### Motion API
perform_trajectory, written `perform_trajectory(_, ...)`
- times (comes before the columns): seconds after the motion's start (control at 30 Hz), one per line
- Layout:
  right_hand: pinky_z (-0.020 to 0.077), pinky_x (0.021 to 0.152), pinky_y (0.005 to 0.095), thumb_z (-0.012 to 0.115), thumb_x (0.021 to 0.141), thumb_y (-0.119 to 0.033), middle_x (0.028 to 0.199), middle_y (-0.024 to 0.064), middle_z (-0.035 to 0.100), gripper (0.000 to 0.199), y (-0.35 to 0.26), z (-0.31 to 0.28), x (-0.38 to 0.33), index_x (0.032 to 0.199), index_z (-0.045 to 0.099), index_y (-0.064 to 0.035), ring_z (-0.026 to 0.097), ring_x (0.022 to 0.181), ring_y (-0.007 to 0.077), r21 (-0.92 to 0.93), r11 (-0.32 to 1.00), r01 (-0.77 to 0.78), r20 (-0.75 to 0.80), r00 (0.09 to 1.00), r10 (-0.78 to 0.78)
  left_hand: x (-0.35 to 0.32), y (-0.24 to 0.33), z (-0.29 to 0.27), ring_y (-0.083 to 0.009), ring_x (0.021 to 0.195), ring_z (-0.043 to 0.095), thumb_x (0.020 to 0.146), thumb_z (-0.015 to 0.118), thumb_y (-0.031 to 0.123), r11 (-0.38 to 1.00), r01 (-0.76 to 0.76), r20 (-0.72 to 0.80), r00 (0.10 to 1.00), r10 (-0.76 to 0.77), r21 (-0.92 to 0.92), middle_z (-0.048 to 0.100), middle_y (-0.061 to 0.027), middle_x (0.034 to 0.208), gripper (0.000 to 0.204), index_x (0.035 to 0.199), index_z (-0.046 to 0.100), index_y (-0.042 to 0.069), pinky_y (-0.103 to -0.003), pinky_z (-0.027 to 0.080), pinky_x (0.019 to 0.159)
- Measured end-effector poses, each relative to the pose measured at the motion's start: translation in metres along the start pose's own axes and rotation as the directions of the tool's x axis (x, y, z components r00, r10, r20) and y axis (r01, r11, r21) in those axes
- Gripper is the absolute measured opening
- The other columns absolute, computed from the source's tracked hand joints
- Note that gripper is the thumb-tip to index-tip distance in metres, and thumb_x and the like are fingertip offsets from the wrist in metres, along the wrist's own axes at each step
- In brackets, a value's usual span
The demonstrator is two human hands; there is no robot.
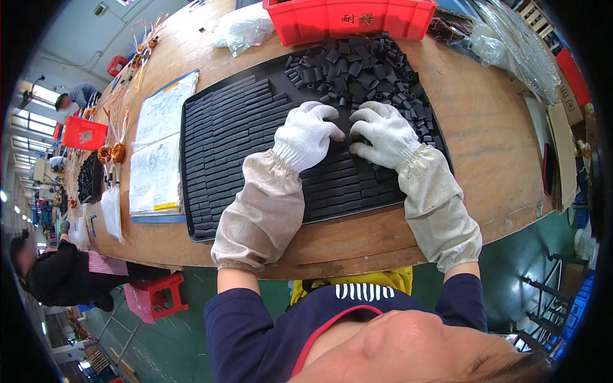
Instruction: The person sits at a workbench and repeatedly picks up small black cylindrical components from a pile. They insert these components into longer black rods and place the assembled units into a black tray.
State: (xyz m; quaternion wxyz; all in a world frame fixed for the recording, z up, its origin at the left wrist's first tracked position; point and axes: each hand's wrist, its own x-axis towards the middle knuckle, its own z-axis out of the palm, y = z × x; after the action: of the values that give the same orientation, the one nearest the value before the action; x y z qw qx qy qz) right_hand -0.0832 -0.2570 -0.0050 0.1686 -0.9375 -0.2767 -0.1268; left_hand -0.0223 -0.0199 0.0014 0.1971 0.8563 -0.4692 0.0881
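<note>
A shallow black tray (pixel 189 220) lies before me on the wooden table. Short black sleeve-like pieces (pixel 236 127) fill its left and near parts in tight rows, while a loose heap of black pieces (pixel 364 64) covers the far right. My left hand (pixel 306 135), in a white glove, rests over the rows' right end with fingers bent and apart. Facing it across a small gap, my white-gloved right hand (pixel 385 134) touches the heap's near edge, its fingers curled but spread. I see no piece held in either hand; the undersides of the fingers are hidden.
Beyond the tray stands a red bin (pixel 351 22), with a clear plastic bag (pixel 242 30) beside it. Paper sheets in a folder (pixel 156 166) lie left of the tray. Plastic wrapping (pixel 511 45) is piled at the far right. A person (pixel 64 274) sits at the left near a red stool (pixel 156 297).
</note>
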Motion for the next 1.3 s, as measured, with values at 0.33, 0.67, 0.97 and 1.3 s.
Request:
perform_trajectory(0.33,0.0434,0.109,0.0483,0.081,0.079,-0.032,0.124,0.0068,0.066,0.028,0.0008,0.0005,0.0004,0.098,0.072,-0.0127,0.055,0.130,0.0311,0.005,1.000,0.001,0.008,1.000,-0.001,-0.0012,0.0024,0.0038,-0.0337,0.122,0.059,0.077,0.065,0.002,0.999,0.044,0.075,0.996,-0.045,0.015,0.069,-0.0085,0.122,0.022,0.087,0.080,0.016,-0.046,0.049,0.103)
perform_trajectory(0.67,0.0444,0.108,0.0471,0.081,0.079,-0.031,0.122,0.0055,0.066,0.027,0.0011,0.0028,-0.0002,0.097,0.071,-0.0127,0.055,0.129,0.0301,0.001,1.000,-0.002,-0.011,1.000,0.002,-0.0013,0.0046,-0.0014,-0.0282,0.126,0.056,0.082,0.069,0.012,0.996,0.023,0.108,0.994,-0.032,0.083,0.068,-0.0012,0.124,0.016,0.089,0.081,0.021,-0.043,0.048,0.105)
perform_trajectory(0.97,0.0445,0.107,0.0469,0.081,0.079,-0.030,0.122,0.0055,0.067,0.026,0.0000,0.0022,0.0010,0.097,0.072,-0.0130,0.056,0.128,0.0303,0.003,1.000,-0.013,-0.012,1.000,0.013,0.0007,0.0052,-0.0017,-0.0295,0.123,0.057,0.081,0.067,0.009,0.999,0.009,0.115,0.993,-0.014,0.043,0.069,-0.0037,0.120,0.016,0.088,0.079,0.017,-0.043,0.047,0.104)
perform_trajectory(1.3,0.0437,0.108,0.0471,0.080,0.080,-0.032,0.120,0.0060,0.067,0.025,-0.0009,0.0020,0.0006,0.096,0.073,-0.0131,0.056,0.128,0.0302,0.008,1.000,-0.016,-0.024,1.000,0.016,0.0006,0.0053,-0.0007,-0.0324,0.119,0.059,0.079,0.065,0.004,1.000,-0.022,0.081,0.996,0.020,0.021,0.070,-0.0071,0.116,0.015,0.085,0.076,0.013,-0.045,0.048,0.102)
